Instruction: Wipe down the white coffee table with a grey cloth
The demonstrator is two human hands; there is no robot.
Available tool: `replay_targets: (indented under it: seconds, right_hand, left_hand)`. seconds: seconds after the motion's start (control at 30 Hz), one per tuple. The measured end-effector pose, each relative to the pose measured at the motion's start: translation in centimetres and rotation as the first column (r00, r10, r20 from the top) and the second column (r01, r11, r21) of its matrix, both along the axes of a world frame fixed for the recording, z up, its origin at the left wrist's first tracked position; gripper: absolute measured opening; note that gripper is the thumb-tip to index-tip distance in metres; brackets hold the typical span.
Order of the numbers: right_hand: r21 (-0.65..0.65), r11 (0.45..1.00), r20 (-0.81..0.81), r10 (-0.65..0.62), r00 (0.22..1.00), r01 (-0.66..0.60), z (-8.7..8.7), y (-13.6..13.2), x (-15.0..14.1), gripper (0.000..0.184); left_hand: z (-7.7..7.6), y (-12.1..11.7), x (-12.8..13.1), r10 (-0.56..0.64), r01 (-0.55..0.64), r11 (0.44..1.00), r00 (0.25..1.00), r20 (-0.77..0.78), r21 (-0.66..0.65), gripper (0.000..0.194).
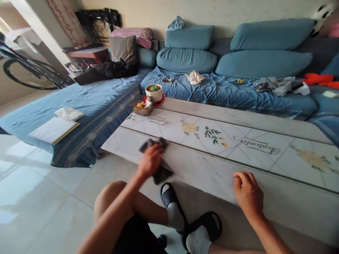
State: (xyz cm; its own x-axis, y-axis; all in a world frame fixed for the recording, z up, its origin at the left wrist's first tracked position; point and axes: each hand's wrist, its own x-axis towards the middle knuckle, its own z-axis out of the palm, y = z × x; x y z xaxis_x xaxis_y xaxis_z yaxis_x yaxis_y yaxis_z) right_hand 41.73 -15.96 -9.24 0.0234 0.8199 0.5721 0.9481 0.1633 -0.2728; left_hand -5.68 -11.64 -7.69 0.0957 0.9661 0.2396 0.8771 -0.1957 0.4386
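My left hand point(149, 160) is closed on a dark cloth point(160, 171) and presses it on the near edge of a low white table point(254, 123) with printed flowers and script. The hand and cloth are blurred by motion. My right hand point(247, 192) rests on the table's front edge further right, fingers curled over the rim, with nothing in it. Below the table edge I see my bare knees and my feet in white socks and black slides point(174, 208).
A white pot with a small green plant point(154, 92) and a dish of snacks point(143, 107) stand at the table's far left corner. A blue sofa point(225, 88) with cushions and scattered clothes wraps behind. A book and tissue pack point(57, 123) lie on its left arm. A bicycle point(29, 70) stands far left.
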Motion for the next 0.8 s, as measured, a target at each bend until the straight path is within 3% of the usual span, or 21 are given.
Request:
replay_targets:
  seconds: [0.07, 0.1, 0.17, 0.2, 0.27, 0.33, 0.37, 0.43, 0.47, 0.53, 0.57, 0.63, 0.73, 0.8]
  right_hand:
    - [-0.019, 0.999, -0.003, -0.038, 0.999, 0.038, 0.1, 0.0, -0.4, 0.019]
    - [-0.021, 0.998, -0.003, -0.054, 0.999, 0.054, 0.1, 0.0, -0.6, 0.019]
    - [-0.02, 0.997, 0.004, -0.074, 0.997, 0.074, 0.2, 0.1, -0.9, 0.018]
    - [-0.015, 0.997, 0.013, -0.077, 0.997, 0.077, 0.2, 0.1, -1.0, 0.017]
    - [-0.005, 0.998, 0.037, -0.068, 0.997, 0.068, 0.3, 0.1, -1.1, 0.015]
    - [0.008, 0.999, 0.056, -0.051, 0.997, 0.051, 0.4, 0.2, -1.0, 0.014]
    - [0.016, 0.999, 0.064, -0.042, 0.997, 0.041, 0.4, 0.2, -0.9, 0.014]
    - [0.033, 0.999, 0.082, -0.013, 0.997, 0.011, 0.5, 0.2, -0.5, 0.015]
    - [0.042, 0.999, 0.088, 0.003, 0.996, -0.007, 0.5, 0.2, -0.3, 0.015]
    - [0.054, 0.997, 0.079, 0.043, 0.996, -0.047, 0.5, 0.2, -0.1, 0.016]
    - [0.057, 0.997, 0.065, 0.056, 0.996, -0.06, 0.5, 0.1, 0.0, 0.016]
    - [0.056, 0.997, 0.031, 0.054, 0.998, -0.056, 0.4, 0.0, -0.1, 0.017]
    - [0.04, 0.999, 0.015, 0.007, 1.0, -0.008, 0.4, -0.1, -0.6, 0.016]
    - [0.022, 1.0, 0.017, -0.018, 1.0, 0.018, 0.4, -0.1, -1.0, 0.016]
  left_hand:
    - [1.8, 3.2, -8.4, 0.26, -0.26, 0.966, 0.966, -0.016, -0.01, 0.05]
    - [2.6, 4.6, -11.2, 0.376, -0.376, 0.927, 0.926, -0.025, -0.006, 0.05]
    - [3.9, 6.8, -12.9, 0.55, -0.55, 0.835, 0.834, -0.043, -0.001, 0.052]
    - [4.3, 7.3, -11.6, 0.588, -0.589, 0.808, 0.807, -0.052, 0.001, 0.053]
    - [4.3, 7.3, -5.2, 0.526, -0.526, 0.85, 0.849, -0.057, 0.013, 0.055]
    - [3.6, 5.8, 4.7, 0.273, -0.271, 0.962, 0.961, -0.05, 0.041, 0.056]
    - [3.1, 4.6, 10.0, 0.148, -0.146, 0.988, 0.988, -0.047, 0.042, 0.054]
    - [2.3, 1.8, 19.3, -0.138, 0.142, 0.987, 0.989, -0.056, 0.078, 0.055]
    - [2.0, 0.7, 22.5, -0.241, 0.246, 0.965, 0.969, -0.063, 0.094, 0.055]
    - [1.8, -0.8, 24.8, -0.376, 0.382, 0.919, 0.924, -0.072, 0.1, 0.056]
    - [1.8, -0.9, 23.8, -0.387, 0.391, 0.917, 0.92, -0.066, 0.078, 0.054]
    - [2.5, 0.0, 18.0, -0.312, 0.314, 0.949, 0.948, -0.055, 0.013, 0.051]
    - [4.3, 3.2, 4.2, -0.022, 0.019, 0.999, 0.997, -0.075, -0.042, 0.052]
    - [5.4, 5.5, -4.0, 0.187, -0.191, 0.981, 0.977, -0.098, -0.033, 0.054]
